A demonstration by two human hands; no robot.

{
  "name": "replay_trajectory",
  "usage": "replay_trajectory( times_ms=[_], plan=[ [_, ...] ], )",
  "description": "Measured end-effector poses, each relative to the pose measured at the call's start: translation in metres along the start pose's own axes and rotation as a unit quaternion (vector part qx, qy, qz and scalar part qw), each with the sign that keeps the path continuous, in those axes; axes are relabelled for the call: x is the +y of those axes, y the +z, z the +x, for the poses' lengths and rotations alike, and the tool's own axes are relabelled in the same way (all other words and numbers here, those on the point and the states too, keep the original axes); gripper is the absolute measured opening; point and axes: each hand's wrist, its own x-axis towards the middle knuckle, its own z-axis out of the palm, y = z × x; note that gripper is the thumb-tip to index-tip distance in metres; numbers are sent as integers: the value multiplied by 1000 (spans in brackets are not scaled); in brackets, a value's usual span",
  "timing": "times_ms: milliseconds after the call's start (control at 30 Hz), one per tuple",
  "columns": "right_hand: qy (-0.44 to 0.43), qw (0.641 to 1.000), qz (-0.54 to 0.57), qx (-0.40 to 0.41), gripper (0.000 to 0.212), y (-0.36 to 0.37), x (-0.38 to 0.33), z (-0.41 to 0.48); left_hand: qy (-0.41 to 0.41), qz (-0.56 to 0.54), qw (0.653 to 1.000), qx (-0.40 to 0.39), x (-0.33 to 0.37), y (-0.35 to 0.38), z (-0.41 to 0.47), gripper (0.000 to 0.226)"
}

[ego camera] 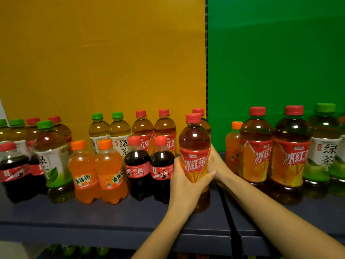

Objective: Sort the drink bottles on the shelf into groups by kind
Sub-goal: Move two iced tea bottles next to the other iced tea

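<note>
Scanning from the left edge, I saw two cola bottles (14, 172) crowded at the front of the dark shelf (93, 215). A green tea bottle (53, 157) stood just beside them, and more green- and red-capped bottles were packed behind. Next came two orange soda bottles (83, 172), side by side and touching. Behind them, against the yellow panel (102, 53), stood two green teas (119, 133) and then two iced red teas (165, 129), with a second cola pair (137, 169) in front of those.

Just right of that pair, close to the seam between the two panels, the held red tea bottle (194, 156) was upright. I could not tell whether its base rested on the shelf. My view showed the left hand (184, 184) wrapped round its lower label, thumb laid across the front. The right hand (216, 163) gripped it from the other side, fingers curled behind and mostly hidden. Another red-capped bottle (204, 124) stood right behind it.

Before the green panel (276, 53) were a small orange soda (232, 146), two large red teas (255, 146) touching each other, and a large green tea (323, 150) near the right edge.
</note>
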Motion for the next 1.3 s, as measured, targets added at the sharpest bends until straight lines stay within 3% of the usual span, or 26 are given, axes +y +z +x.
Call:
replay_trajectory(
  times_ms=[67, 133, 233, 400, 567, 667, 833, 933, 1100, 1200, 1300],
  plan=[
    [20, 1000, 17, -8, 62, -1, 4, -1, 4, -3, 1000, 1, -2, 2, 4, 61],
    [53, 998, 21, -14, 36, -3, 6, 1, 5, 3, 1000, 0, -2, 4, 6, 62],
    [84, 995, -32, -41, 62, -8, 8, 9, 4, 14, 1000, -1, -3, 5, 7, 68],
    [160, 983, 70, -52, 69, -12, 2, 8, 0, 27, 1000, 0, -3, 6, 5, 75],
    [176, 971, 160, -13, 45, -14, -6, -2, -9, 31, 999, 3, -3, 7, 5, 78],
    [139, 977, 156, 28, 37, -14, -6, -12, -17, 24, 1000, 0, -3, 6, 4, 76],
    [68, 988, 85, 107, 52, -22, -20, -47, -18, 23, 999, -19, -4, 1, 0, 88],
    [3, 994, 43, 100, 50, -26, -30, -74, -5, 44, 999, -11, -1, 0, -8, 95],
    [-104, 987, 18, 122, 42, -20, -35, -101, 36, 96, 995, 12, 7, -10, -31, 75],
    [-151, 983, -1, 108, 38, -4, -41, -107, 68, 153, 984, 65, 7, -33, -46, 45],
    [-162, 984, -1, 76, 41, 21, -45, -106, 83, 169, 972, 140, 1, -66, -53, 38]
  ],
)
